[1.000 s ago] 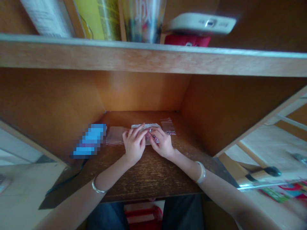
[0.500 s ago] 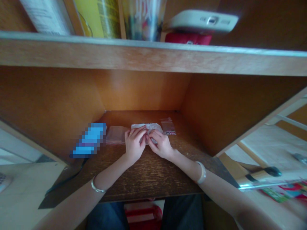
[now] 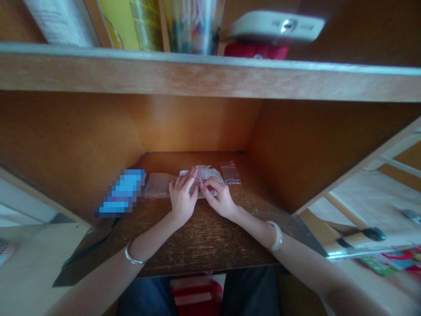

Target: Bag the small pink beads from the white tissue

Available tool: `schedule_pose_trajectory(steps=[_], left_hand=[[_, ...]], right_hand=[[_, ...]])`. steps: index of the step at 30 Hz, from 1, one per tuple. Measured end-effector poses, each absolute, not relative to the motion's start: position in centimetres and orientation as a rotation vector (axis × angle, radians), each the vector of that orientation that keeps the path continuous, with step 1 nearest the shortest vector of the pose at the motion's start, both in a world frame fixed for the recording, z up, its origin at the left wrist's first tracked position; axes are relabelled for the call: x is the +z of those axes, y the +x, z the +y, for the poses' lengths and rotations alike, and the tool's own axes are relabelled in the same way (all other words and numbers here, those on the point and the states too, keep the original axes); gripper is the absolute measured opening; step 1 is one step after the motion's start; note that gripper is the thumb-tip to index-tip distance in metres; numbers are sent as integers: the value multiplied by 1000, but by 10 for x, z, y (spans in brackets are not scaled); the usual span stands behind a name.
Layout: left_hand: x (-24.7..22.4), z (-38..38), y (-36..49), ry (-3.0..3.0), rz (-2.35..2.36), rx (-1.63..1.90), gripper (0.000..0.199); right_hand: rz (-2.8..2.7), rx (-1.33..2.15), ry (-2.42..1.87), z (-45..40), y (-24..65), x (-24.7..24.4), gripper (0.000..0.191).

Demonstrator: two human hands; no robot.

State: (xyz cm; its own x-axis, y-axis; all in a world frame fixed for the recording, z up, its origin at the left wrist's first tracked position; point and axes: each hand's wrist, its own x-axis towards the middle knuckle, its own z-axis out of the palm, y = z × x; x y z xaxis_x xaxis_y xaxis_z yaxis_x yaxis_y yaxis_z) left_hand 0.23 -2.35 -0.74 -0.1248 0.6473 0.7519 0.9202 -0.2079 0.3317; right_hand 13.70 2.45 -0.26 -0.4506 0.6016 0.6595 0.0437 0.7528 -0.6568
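A crumpled clear plastic bag (image 3: 206, 174) is being held by both hands just above a dark wooden desktop (image 3: 204, 239), inside a wooden shelf unit. The bag is being pinched between the fingertips of the left hand (image 3: 181, 198) and the right hand (image 3: 219, 199), with its crinkled upper part standing out beyond the fingers, toward the back panel. The fingers of each hand are being kept narrowly curled, and the two sets of fingertips are being brought close together at the middle of the bag. Exactly which fingers are bearing on it cannot be told, as part of the bag is being hidden by them.

A flat plastic bag (image 3: 158, 185) is being left on the desktop just beside the left hand, and a small zip bag (image 3: 230, 173) with dark red contents is lying just past the right hand, near the back panel. Neither is being touched. Farther left, a blue object (image 3: 122, 193) is being obscured by heavy pixelation. A ring (image 3: 179, 184) is being worn on a left finger, and a pale bangle (image 3: 276, 236) is being worn on the right wrist.
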Motion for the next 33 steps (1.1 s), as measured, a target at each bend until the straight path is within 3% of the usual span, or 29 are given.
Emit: schedule_pose_trajectory(steps=[3, 6, 9, 13, 24, 33], left_hand=[[-9, -21, 1, -1825, -1722, -1347, 48], [-10, -20, -1, -1843, -1636, -1541, 38], [-10, -19, 0, -1888, -1549, -1728, 25], [-9, -20, 3, -1978, -1492, -1806, 24], [-10, -15, 4, -2080, -1466, -1711, 33], [-12, -13, 4, -2101, -1472, -1909, 21]], right_hand=[[-1725, 1221, -546, 25, 131, -7, 23], [-1451, 1654, -558, 30, 127, -8, 24], [-1241, 1884, -530, 37, 127, -5, 29], [-1175, 2037, -540, 40, 129, -2, 33], [-1127, 1929, -570, 39, 130, 0, 34], [-995, 1647, -733, 48, 132, -1, 36]])
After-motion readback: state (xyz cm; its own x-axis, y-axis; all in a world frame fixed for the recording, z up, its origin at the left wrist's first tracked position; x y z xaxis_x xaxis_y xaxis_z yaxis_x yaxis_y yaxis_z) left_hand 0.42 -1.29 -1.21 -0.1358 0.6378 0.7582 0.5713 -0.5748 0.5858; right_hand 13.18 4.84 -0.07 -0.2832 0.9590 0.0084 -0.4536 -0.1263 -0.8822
